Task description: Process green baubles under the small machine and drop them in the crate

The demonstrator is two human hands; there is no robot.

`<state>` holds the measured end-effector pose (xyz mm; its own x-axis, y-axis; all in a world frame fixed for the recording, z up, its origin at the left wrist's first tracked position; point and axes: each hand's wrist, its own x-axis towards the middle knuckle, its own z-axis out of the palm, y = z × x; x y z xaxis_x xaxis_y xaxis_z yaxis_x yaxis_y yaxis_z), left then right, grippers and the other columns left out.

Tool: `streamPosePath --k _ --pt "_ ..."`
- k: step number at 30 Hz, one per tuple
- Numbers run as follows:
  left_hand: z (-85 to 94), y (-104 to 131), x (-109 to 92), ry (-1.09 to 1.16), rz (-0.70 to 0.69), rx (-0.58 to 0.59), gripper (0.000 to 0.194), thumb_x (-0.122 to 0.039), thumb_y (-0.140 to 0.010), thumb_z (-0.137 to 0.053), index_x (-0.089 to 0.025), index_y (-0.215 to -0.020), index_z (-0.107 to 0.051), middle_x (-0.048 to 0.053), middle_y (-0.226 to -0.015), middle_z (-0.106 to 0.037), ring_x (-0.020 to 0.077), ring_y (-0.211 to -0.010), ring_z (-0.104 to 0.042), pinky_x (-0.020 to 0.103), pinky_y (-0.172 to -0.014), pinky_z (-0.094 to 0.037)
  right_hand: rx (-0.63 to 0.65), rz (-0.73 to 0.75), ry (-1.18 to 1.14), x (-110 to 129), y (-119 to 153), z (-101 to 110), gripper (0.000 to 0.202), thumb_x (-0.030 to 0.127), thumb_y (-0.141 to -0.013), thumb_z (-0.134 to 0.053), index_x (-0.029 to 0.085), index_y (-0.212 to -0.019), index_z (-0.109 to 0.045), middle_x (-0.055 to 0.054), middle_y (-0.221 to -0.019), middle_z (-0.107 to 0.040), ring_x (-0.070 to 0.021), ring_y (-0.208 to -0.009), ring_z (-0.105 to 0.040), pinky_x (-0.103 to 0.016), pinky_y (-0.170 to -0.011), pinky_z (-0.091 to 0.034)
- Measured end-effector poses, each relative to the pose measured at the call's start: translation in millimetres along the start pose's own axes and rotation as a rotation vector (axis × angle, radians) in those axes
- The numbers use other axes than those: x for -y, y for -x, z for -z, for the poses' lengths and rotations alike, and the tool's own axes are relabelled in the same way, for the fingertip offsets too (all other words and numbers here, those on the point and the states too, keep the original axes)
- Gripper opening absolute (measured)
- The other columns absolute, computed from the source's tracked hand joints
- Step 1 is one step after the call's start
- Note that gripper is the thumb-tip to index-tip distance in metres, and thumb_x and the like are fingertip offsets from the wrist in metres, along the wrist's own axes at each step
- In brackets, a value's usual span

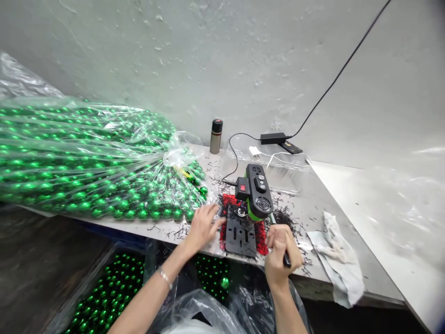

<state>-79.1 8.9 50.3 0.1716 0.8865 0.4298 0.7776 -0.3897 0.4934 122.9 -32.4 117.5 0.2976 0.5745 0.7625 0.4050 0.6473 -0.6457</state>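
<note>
My right hand (283, 250) is wrapped round the black-tipped lever handle (287, 260) of a small bench machine. This machine has a black and green head (259, 192), a box with a red switch (242, 188) and a slotted black base plate (240, 234) on a red mat (262, 237). My left hand (204, 226) lies at the left of the plate, fingers spread, with no held thing visible. Just beyond it, shiny green balls (167, 213) spill to the mouth of a big clear plastic bag (170, 157). A clear ring-like part under the machine head is too small to make out.
Small black bits (283, 220) litter the table (323, 195). A crumpled cloth (339, 255) hangs over the front edge. Behind stand a flask (216, 137) and a power adapter (273, 138) with cables. Below the table, more green balls (114, 283) fill plastic-lined containers.
</note>
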Motion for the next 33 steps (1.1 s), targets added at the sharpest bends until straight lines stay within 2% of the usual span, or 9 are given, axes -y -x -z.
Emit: streamPosePath --k 3,5,11,15,18,21,23,28,33 --pt "13.1 -61 20 -0.206 0.304 0.101 0.026 -0.018 -0.095 -0.051 -0.010 -0.111 -0.069 0.021 -0.117 -0.069 0.0328 -0.111 -0.062 0.047 -0.097 -0.046 0.013 0.017 0.002 -1 1 1 0.036 0.014 -0.097 -0.046 0.020 -0.062 -0.044 0.001 -0.065 -0.049 -0.0116 -0.061 -0.050 -0.028 -0.055 -0.037" --pt "14.6 -92 28 -0.227 0.386 0.142 0.019 -0.016 -0.090 -0.057 -0.007 -0.097 -0.072 0.024 -0.103 -0.071 0.0361 -0.107 -0.064 0.047 -0.095 -0.046 0.017 0.022 -0.004 -2 1 1 0.036 0.014 -0.097 -0.045 0.020 -0.062 -0.044 0.001 -0.064 -0.049 -0.0118 -0.061 -0.050 -0.028 -0.055 -0.037" --pt "7.8 -127 37 -0.113 0.514 0.217 0.001 -0.012 -0.075 -0.071 -0.011 -0.075 -0.072 0.018 -0.080 -0.074 0.0372 -0.098 -0.070 0.038 -0.082 -0.050 0.026 -0.010 0.007 -7 6 3 0.032 0.015 -0.098 -0.045 0.021 -0.066 -0.047 0.002 -0.066 -0.050 -0.0111 -0.059 -0.048 -0.028 -0.055 -0.037" --pt "17.7 -116 36 0.045 0.544 0.220 0.026 -0.026 -0.082 -0.070 -0.011 -0.103 -0.072 0.016 -0.096 -0.077 0.0299 -0.089 -0.072 0.034 -0.075 -0.053 0.040 0.009 0.011 -7 7 3 0.034 0.016 -0.097 -0.044 0.021 -0.064 -0.045 0.001 -0.067 -0.050 -0.0121 -0.061 -0.051 -0.028 -0.056 -0.038" --pt "24.0 -92 31 0.485 0.610 0.193 0.043 -0.033 -0.086 -0.068 -0.015 -0.125 -0.065 0.014 -0.108 -0.076 0.0228 -0.088 -0.073 0.033 -0.078 -0.057 0.029 0.017 0.006 -5 5 2 0.035 0.016 -0.098 -0.044 0.021 -0.062 -0.044 0.001 -0.066 -0.050 -0.0121 -0.062 -0.051 -0.028 -0.057 -0.038" --pt "18.8 -63 19 1.065 0.741 0.166 0.037 -0.026 -0.083 -0.073 -0.017 -0.118 -0.069 0.012 -0.109 -0.076 0.0205 -0.091 -0.073 0.036 -0.088 -0.059 0.011 0.000 0.000 1 -1 1 0.037 0.017 -0.098 -0.044 0.021 -0.061 -0.043 0.001 -0.065 -0.049 -0.0119 -0.061 -0.050 -0.028 -0.057 -0.037" --pt "8.3 -47 8 1.235 0.808 0.163 0.027 -0.023 -0.081 -0.075 -0.016 -0.107 -0.072 0.010 -0.104 -0.076 0.0201 -0.092 -0.073 0.037 -0.092 -0.059 0.010 -0.025 0.000 5 -7 0 0.037 0.019 -0.099 -0.044 0.021 -0.061 -0.043 0.002 -0.064 -0.048 -0.0122 -0.061 -0.050 -0.029 -0.057 -0.037" --pt "-28.7 -25 -20 1.224 0.810 0.120 0.026 -0.023 -0.079 -0.078 -0.016 -0.102 -0.067 0.007 -0.095 -0.075 0.0201 -0.093 -0.072 0.040 -0.094 -0.059 0.029 -0.046 0.021 14 -19 0 0.039 0.022 -0.100 -0.043 0.022 -0.061 -0.043 0.002 -0.062 -0.048 -0.0127 -0.062 -0.050 -0.029 -0.059 -0.038" --pt "-53.3 -13 -35 0.908 0.528 0.085 0.027 -0.023 -0.081 -0.074 -0.018 -0.105 -0.063 0.007 -0.106 -0.074 0.0214 -0.105 -0.070 0.040 -0.101 -0.053 0.061 0.000 0.033 14 -20 2 0.038 0.019 -0.099 -0.043 0.022 -0.061 -0.043 0.002 -0.062 -0.047 -0.0126 -0.063 -0.052 -0.029 -0.060 -0.039"
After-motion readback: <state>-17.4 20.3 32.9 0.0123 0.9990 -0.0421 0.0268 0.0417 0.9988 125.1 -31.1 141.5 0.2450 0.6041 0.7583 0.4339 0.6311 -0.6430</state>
